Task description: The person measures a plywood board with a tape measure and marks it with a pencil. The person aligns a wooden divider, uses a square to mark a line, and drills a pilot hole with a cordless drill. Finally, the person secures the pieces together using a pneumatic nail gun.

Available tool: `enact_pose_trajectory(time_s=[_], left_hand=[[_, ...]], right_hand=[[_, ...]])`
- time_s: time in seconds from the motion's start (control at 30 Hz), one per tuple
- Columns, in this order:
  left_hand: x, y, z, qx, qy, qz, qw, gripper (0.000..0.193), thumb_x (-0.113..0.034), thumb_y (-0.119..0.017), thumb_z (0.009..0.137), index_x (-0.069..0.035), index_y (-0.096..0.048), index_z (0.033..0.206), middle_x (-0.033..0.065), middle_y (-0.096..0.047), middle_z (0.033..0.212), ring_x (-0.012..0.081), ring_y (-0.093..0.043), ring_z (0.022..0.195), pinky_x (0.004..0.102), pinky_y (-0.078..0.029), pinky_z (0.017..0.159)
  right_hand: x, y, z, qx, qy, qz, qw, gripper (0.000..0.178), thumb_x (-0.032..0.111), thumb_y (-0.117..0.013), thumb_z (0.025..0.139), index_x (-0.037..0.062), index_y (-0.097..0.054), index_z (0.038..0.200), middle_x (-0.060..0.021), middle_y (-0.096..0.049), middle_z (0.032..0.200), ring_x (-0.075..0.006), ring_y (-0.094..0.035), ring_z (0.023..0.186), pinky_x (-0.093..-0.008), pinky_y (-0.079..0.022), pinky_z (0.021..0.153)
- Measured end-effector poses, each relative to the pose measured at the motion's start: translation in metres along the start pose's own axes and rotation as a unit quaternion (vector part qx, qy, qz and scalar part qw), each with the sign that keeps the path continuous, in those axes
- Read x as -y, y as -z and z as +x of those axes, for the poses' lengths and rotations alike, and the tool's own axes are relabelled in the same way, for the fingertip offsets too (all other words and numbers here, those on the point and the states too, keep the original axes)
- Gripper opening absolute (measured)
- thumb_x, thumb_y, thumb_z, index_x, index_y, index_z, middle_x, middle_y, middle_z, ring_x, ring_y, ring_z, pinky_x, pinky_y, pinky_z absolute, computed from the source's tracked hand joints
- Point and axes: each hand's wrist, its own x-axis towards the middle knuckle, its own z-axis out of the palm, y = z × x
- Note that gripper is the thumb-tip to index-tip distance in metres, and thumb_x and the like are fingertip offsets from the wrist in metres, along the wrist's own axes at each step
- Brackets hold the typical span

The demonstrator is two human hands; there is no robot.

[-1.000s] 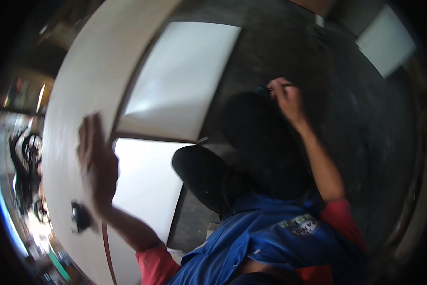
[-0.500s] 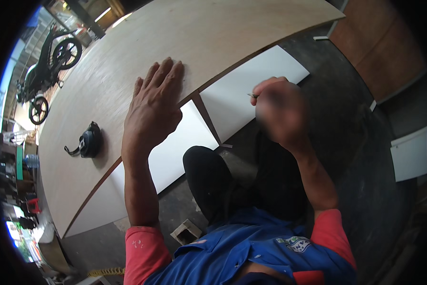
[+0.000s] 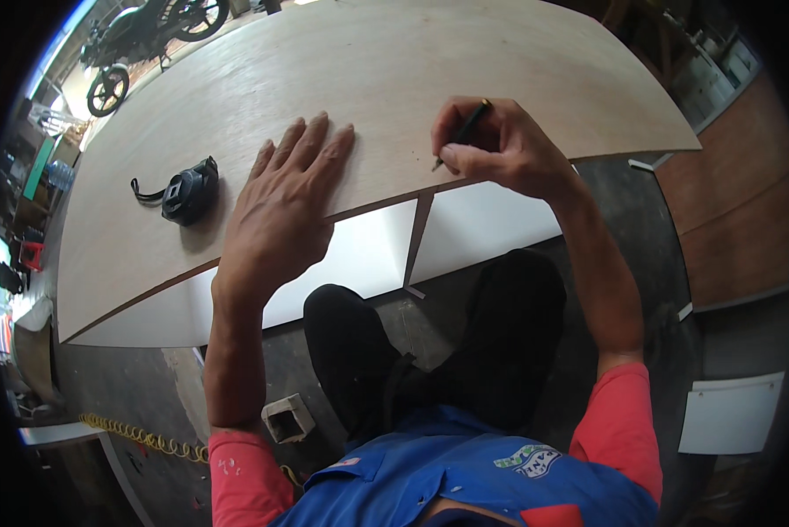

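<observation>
A large light-brown plywood sheet (image 3: 386, 79) lies in front of me on top of white-faced panels (image 3: 482, 215). My left hand (image 3: 285, 198) rests palm down on it near its front edge, fingers stretched out. Between the thumb and fingers of my right hand (image 3: 504, 145) is a dark pen (image 3: 472, 121), tilted, its tip pointing down at the sheet close to the front edge. Whether the tip touches the wood I cannot tell. A black tape measure (image 3: 191, 191) with a wrist strap lies on the sheet, left of my left hand.
Below the sheet, a narrow upright divider (image 3: 419, 241) stands between the white panels. By my left elbow a small hollow block (image 3: 287, 419) sits on the floor near a coiled yellow hose (image 3: 148, 439). A brown board (image 3: 728, 202) is at the right; a motorcycle (image 3: 140, 39) stands beyond the sheet.
My right hand has moved left and forward, from above the white panel to the plywood's front edge, with the pen in it. The view has shifted; my left hand still lies on the sheet.
</observation>
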Motion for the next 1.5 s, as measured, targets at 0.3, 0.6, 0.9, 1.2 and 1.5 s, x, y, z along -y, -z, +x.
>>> enact_pose_trajectory(time_s=[0.3,0.6,0.9,1.2,1.5], left_hand=[[-0.003,0.000,-0.002,-0.011,0.047,0.026,0.998,0.086,0.005,-0.061,0.071,-0.017,-0.041,0.152,0.0123,-0.036,0.159,0.0298,-0.029,0.150,0.0447,-0.021,0.126],[-0.009,0.001,0.002,0.001,0.062,0.026,0.998,0.094,0.006,-0.065,0.066,-0.019,-0.040,0.152,0.0094,-0.037,0.159,0.0282,-0.031,0.149,0.0451,-0.023,0.126],[-0.006,-0.001,0.002,-0.014,0.063,0.030,0.997,0.101,0.009,-0.065,0.059,-0.021,-0.041,0.153,0.0071,-0.037,0.159,0.0278,-0.033,0.148,0.0444,-0.026,0.125],[-0.006,-0.001,0.002,-0.021,0.062,0.025,0.998,0.100,0.009,-0.065,0.059,-0.020,-0.043,0.152,0.0074,-0.039,0.159,0.0280,-0.033,0.148,0.0444,-0.026,0.124],[-0.003,-0.002,0.003,-0.025,0.062,0.025,0.997,0.099,0.010,-0.066,0.060,-0.021,-0.044,0.151,0.0072,-0.039,0.159,0.0276,-0.033,0.148,0.0449,-0.028,0.124]], right_hand=[[0.001,-0.009,0.000,0.026,0.016,-0.026,0.999,0.005,0.002,-0.066,0.087,0.0012,-0.064,0.092,0.0007,-0.062,0.080,-0.0053,-0.057,0.073,-0.0226,-0.046,0.065],[-0.007,-0.012,0.000,-0.004,0.068,-0.060,0.996,0.006,0.006,-0.067,0.085,0.0013,-0.065,0.089,-0.0019,-0.061,0.066,-0.0075,-0.052,0.058,-0.0244,-0.044,0.055],[-0.008,-0.013,0.001,-0.016,0.074,-0.045,0.996,0.006,0.006,-0.068,0.085,0.0011,-0.066,0.089,-0.0021,-0.062,0.067,-0.0072,-0.055,0.060,-0.0245,-0.044,0.055],[-0.008,-0.011,0.001,0.002,0.063,-0.049,0.997,0.006,0.006,-0.067,0.085,0.0015,-0.066,0.089,0.0000,-0.060,0.066,-0.0057,-0.053,0.059,-0.0234,-0.042,0.055],[-0.006,-0.009,0.003,0.010,0.052,-0.053,0.997,0.006,0.006,-0.067,0.086,0.0017,-0.066,0.090,-0.0002,-0.061,0.067,-0.0060,-0.054,0.062,-0.0230,-0.042,0.055]])
